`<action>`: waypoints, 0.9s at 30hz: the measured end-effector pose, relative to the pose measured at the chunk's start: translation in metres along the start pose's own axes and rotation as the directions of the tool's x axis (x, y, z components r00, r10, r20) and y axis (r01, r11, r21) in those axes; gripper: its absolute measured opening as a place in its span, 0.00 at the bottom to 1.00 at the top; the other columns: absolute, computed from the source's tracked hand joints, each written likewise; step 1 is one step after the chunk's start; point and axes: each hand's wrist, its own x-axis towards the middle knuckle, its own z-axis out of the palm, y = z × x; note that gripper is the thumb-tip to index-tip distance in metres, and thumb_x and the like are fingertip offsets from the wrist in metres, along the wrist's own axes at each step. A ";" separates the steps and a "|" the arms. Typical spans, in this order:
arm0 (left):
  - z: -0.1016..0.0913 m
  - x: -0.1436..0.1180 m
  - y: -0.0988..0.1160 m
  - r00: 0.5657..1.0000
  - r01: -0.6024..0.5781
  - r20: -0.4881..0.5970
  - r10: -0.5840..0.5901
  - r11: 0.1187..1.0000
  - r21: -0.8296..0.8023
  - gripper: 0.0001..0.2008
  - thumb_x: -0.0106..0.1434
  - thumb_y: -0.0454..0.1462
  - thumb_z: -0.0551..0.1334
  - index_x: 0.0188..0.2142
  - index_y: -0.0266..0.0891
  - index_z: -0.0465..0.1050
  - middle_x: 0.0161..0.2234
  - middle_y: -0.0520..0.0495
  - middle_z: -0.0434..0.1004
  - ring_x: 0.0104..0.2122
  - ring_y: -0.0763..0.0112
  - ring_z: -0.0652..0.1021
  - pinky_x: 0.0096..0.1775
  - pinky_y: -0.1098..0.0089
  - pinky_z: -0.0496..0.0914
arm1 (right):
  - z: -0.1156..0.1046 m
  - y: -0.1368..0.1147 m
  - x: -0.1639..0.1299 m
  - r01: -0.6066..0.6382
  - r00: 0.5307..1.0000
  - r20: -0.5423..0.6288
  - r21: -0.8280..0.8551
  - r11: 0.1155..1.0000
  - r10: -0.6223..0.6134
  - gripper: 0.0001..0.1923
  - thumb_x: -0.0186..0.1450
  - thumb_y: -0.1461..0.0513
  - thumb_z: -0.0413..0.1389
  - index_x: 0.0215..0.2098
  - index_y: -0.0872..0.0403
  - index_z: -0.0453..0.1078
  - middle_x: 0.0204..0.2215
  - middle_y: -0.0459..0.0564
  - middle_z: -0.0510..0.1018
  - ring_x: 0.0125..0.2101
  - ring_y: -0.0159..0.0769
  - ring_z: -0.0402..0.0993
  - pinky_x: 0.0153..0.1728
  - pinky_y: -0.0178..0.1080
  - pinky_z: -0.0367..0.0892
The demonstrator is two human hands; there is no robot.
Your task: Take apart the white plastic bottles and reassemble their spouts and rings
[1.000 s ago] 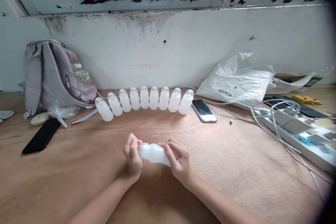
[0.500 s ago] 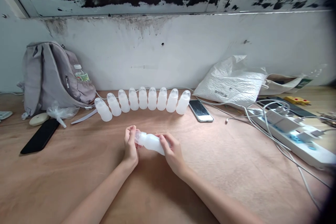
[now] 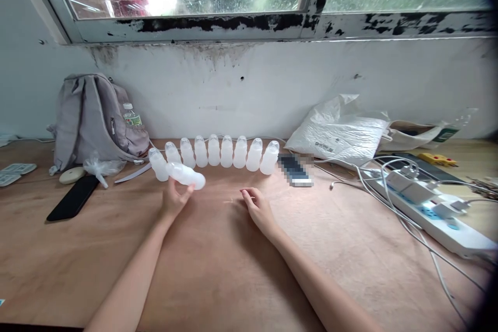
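Observation:
My left hand (image 3: 174,201) is closed round a frosted white baby bottle (image 3: 187,175), which lies tilted on its side in the air with its rounded base to the right. Its cap end points left, close in front of the row. Several matching upright bottles (image 3: 226,153) with clear domed caps stand in a curve behind it; the held one partly covers the second from the left. To the right, my right hand (image 3: 260,212) hovers low over the wooden table (image 3: 218,264), holding nothing, its fingers loosely curled and apart.
Right of the row lies a phone (image 3: 296,170), its screen pixelated. Behind are a white plastic parcel (image 3: 338,132) and a power strip (image 3: 431,207) with chargers and loose cables. A grey backpack (image 3: 89,119) and a black phone-shaped slab (image 3: 73,198) lie left.
My right hand has let go of the bottle. My left hand has carried the bottle left and up toward the row, now turned with its base rightward. The view has tilted upward.

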 end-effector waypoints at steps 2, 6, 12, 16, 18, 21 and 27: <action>-0.021 0.014 -0.025 0.993 -0.041 -0.107 0.059 0.985 0.169 0.22 0.46 0.44 0.62 0.40 0.38 0.65 0.34 0.45 0.71 0.34 0.62 0.73 0.37 0.66 0.67 | -0.002 0.006 0.003 -0.008 1.000 -0.021 -0.034 0.999 0.008 0.15 0.62 0.55 0.46 0.34 0.56 0.69 0.33 0.52 0.74 0.33 0.37 0.70 0.36 0.40 0.65; -0.053 0.028 -0.062 0.944 0.057 -0.323 0.062 0.936 0.346 0.27 0.48 0.46 0.59 0.46 0.36 0.62 0.39 0.41 0.69 0.35 0.60 0.73 0.37 0.64 0.67 | -0.002 0.010 0.004 0.001 0.999 -0.036 -0.056 0.998 -0.003 0.14 0.62 0.56 0.46 0.34 0.57 0.69 0.32 0.52 0.75 0.33 0.37 0.70 0.34 0.39 0.66; -0.061 0.033 -0.080 0.947 0.240 -0.291 -0.134 0.899 0.367 0.26 0.47 0.45 0.60 0.45 0.34 0.62 0.37 0.38 0.70 0.37 0.55 0.73 0.39 0.58 0.67 | -0.001 0.012 0.002 0.011 1.000 -0.003 -0.128 0.992 -0.012 0.10 0.59 0.61 0.48 0.35 0.56 0.69 0.32 0.51 0.75 0.32 0.35 0.71 0.35 0.38 0.66; -0.058 0.035 -0.082 0.945 0.248 -0.285 -0.162 0.921 0.299 0.32 0.42 0.41 0.63 0.47 0.35 0.58 0.41 0.38 0.68 0.40 0.54 0.72 0.41 0.57 0.67 | -0.001 0.015 0.003 0.018 1.000 0.009 -0.142 0.990 -0.017 0.10 0.58 0.62 0.48 0.35 0.57 0.69 0.32 0.51 0.75 0.32 0.35 0.71 0.36 0.39 0.66; -0.056 0.035 -0.083 0.932 0.293 -0.288 -0.220 0.925 0.243 0.34 0.41 0.39 0.64 0.48 0.35 0.56 0.41 0.38 0.68 0.40 0.55 0.72 0.42 0.57 0.67 | -0.001 0.015 0.003 0.022 1.000 0.013 -0.149 0.989 -0.020 0.10 0.58 0.62 0.48 0.35 0.57 0.69 0.31 0.51 0.75 0.32 0.35 0.71 0.36 0.39 0.66; -0.054 0.036 -0.084 0.920 0.316 -0.298 -0.254 0.931 0.182 0.37 0.39 0.40 0.66 0.49 0.37 0.54 0.43 0.39 0.66 0.42 0.57 0.71 0.43 0.59 0.66 | -0.001 0.014 0.003 0.024 1.000 0.017 -0.157 0.987 -0.021 0.10 0.58 0.62 0.49 0.35 0.57 0.69 0.31 0.52 0.75 0.31 0.35 0.71 0.35 0.39 0.67; -0.057 0.038 -0.085 0.916 0.294 -0.342 -0.210 0.931 0.215 0.34 0.39 0.44 0.66 0.45 0.36 0.57 0.43 0.38 0.66 0.42 0.57 0.71 0.43 0.58 0.66 | -0.001 0.013 0.003 0.035 0.999 0.028 -0.171 0.985 -0.030 0.10 0.58 0.61 0.48 0.35 0.57 0.68 0.31 0.51 0.75 0.31 0.35 0.71 0.35 0.39 0.67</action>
